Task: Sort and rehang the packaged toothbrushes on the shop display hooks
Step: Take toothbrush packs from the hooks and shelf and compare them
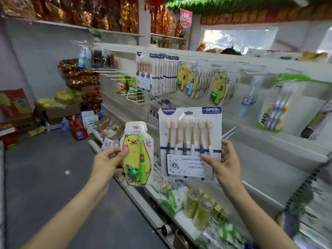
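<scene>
Your left hand (107, 159) pinched the yellow bear pack (136, 155) by its left edge, thumb on front. Your right hand (224, 162) gripped the six-brush card (190, 141) at its lower right corner. Both packs stood upright, apart, open aisle floor (45, 177) left of them. Beyond your fingers, matching packs hung on the display hooks (197, 60).

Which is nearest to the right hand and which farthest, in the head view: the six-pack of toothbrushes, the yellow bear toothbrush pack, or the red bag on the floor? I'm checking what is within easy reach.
From the right hand:
1. Six-pack of toothbrushes, pinched in that hand.
2. Yellow bear toothbrush pack, to its left, held by the left hand.
3. Red bag, far left on the floor.
</scene>
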